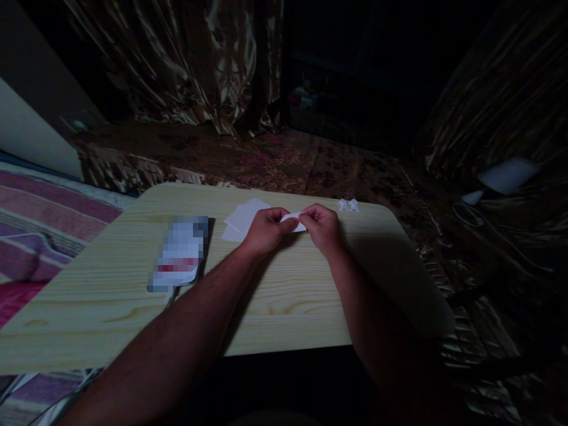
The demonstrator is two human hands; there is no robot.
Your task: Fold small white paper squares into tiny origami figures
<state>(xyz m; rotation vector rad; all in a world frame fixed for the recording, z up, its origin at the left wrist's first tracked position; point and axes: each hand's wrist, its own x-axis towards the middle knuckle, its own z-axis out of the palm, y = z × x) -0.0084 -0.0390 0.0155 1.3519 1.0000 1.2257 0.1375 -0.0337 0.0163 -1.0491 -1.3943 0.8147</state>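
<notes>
A small folded piece of white paper (pixel 293 224) is held just above the wooden table, between my two hands. My left hand (pixel 267 229) is closed on its left side, with the thumb lying over the paper. At the right end, my right hand (pixel 322 225) pinches the paper between thumb and fingers. The fingers behind the paper are partly hidden. Several loose white paper sheets (pixel 243 216) lie overlapping just behind and left of my left hand. Two small folded paper shapes (pixel 348 205) sit near the far edge, beyond my right hand.
The pale wood-grain table (pixel 284 302) has rounded corners. A blurred-out phone-like object (pixel 180 254) with a cable lies on its left part. A striped bedspread (pixel 48 207) is at left. Patterned curtains (pixel 231 59) hang behind, and a white lamp-like object (pixel 508 176) stands at right.
</notes>
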